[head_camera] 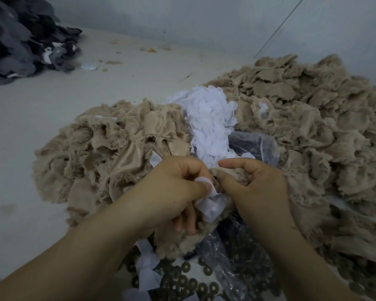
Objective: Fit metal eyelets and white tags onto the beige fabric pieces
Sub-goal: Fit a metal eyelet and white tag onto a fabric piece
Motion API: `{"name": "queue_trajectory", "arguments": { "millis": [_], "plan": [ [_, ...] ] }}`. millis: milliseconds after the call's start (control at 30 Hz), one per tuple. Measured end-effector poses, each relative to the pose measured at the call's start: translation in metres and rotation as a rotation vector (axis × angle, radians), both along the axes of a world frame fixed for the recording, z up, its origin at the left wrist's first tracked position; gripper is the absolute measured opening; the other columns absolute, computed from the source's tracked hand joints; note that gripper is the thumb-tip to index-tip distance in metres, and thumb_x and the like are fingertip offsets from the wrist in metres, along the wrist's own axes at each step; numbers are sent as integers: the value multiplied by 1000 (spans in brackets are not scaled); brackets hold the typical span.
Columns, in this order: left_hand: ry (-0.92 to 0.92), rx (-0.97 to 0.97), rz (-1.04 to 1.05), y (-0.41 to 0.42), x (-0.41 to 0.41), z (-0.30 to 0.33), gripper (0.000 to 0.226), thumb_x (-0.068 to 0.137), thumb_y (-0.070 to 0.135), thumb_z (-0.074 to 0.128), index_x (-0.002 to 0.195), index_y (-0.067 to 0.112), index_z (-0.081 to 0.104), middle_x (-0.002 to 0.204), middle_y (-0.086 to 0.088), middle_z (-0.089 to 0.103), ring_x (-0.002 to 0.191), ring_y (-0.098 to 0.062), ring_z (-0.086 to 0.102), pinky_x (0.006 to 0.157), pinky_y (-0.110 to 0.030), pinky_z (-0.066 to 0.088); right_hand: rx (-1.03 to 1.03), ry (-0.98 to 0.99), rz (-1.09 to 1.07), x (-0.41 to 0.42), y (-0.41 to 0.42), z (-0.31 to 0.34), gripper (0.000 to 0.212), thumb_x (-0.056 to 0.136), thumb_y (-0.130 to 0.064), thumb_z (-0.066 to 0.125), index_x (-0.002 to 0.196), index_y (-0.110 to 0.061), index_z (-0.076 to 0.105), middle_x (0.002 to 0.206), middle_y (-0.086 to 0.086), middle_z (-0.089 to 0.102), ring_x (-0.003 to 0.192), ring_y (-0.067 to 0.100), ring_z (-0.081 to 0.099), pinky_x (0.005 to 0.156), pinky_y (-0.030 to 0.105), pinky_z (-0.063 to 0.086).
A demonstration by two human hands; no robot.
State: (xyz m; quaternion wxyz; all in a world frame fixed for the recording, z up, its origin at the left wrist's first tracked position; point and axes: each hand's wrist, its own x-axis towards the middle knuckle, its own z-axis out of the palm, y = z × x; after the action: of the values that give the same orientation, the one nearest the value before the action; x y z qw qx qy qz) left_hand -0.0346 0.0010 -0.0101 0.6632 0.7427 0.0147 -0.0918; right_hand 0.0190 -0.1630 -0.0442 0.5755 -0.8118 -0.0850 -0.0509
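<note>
Eyelets [186, 266] lie nearest, loose under both wrists. Left hand [174, 187] pinches a white tag [211, 208]; right hand [256, 181] grips beige fabric [178, 242]. No writing is readable.

Garment workshop: heaps of beige fabric pieces [302, 118], dark fabric offcuts [20, 40], white tags [211, 118] and loose metal eyelets [186, 266].

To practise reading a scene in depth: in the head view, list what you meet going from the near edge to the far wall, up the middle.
Metal eyelets → the hands' grip on a white tag and beige piece → white tag pile → bare floor → wall.
</note>
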Motion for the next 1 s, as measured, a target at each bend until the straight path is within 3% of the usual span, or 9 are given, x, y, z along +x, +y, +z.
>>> {"name": "queue_trajectory", "arguments": {
  "millis": [100, 200, 267, 367, 500, 600, 833, 933, 1000],
  "plan": [
    [-55, -25, -72, 4, -2, 3, 13, 89, 9, 69, 78, 4, 73, 61, -17, 66, 40, -23, 55, 41, -27, 42, -16, -13, 16, -2, 0, 4, 12, 78, -18, 82, 89, -22, 79, 71, -10, 72, 54, -3, 62, 51, 13, 49],
    [-24, -262, -264, 0, -5, 9, 10, 81, 9, 73, 85, 0, 75, 67, -17, 70, 37, -18, 58, 38, -21, 45, -1, 38, 114, -3, 0, 10, 21, 75, -15, 83, 84, -31, 73, 86, -5, 74, 78, 6, 70, 72, 27, 58],
    [4, -326, -136, -8, -3, 3, 14, 76, 9, 74, 83, -2, 73, 58, -20, 64, 31, -17, 52, 37, -20, 42, 77, 110, 181, -5, 0, 13, 23, 66, -25, 85, 84, -29, 72, 89, 1, 75, 82, 15, 72, 75, 32, 60],
    [-3, -361, 127, -19, -1, -8, 10, 77, 8, 72, 78, -1, 68, 56, -25, 56, 27, -19, 45, 34, -20, 36, 190, 169, 182, -6, -1, 14, 36, 52, -39, 78, 85, -23, 74, 83, 3, 76, 75, 15, 73, 65, 23, 58],
    [-135, -212, 315, -20, 3, -17, 15, 81, 4, 74, 67, 7, 71, 54, -19, 62, 29, -18, 45, 36, -22, 39, 83, 106, 147, -2, -1, 14, 19, 69, -28, 83, 83, -31, 70, 84, -6, 74, 75, 3, 70, 69, 17, 54],
    [-159, -143, 365, -19, 4, -21, 13, 80, 6, 77, 68, 8, 72, 51, -17, 63, 31, -18, 48, 36, -22, 40, 97, 134, 159, -4, 1, 17, 25, 59, -43, 76, 80, -33, 68, 83, -7, 72, 71, 1, 69, 65, 16, 56],
    [-95, -228, 387, -18, 6, -29, 18, 77, 0, 77, 63, 9, 70, 57, -27, 62, 34, -21, 51, 36, -24, 41, 96, 117, 138, -5, 3, 14, 14, 72, -26, 81, 81, -30, 71, 85, 0, 75, 76, 12, 73, 70, 25, 59],
    [-77, -248, 388, -18, 7, -31, 17, 76, 2, 78, 62, 9, 71, 59, -28, 64, 36, -23, 52, 39, -26, 44, 106, 133, 191, -7, 3, 17, 36, 50, -51, 72, 80, -30, 68, 88, 4, 74, 81, 17, 72, 76, 29, 59],
    [-67, -288, 388, -18, 7, -31, 14, 72, 5, 80, 61, 9, 71, 59, -29, 63, 36, -25, 51, 40, -26, 44, 122, 124, 190, -8, 4, 16, 40, 45, -51, 69, 79, -30, 68, 87, 5, 74, 80, 18, 73, 73, 27, 59]
  ]
}}
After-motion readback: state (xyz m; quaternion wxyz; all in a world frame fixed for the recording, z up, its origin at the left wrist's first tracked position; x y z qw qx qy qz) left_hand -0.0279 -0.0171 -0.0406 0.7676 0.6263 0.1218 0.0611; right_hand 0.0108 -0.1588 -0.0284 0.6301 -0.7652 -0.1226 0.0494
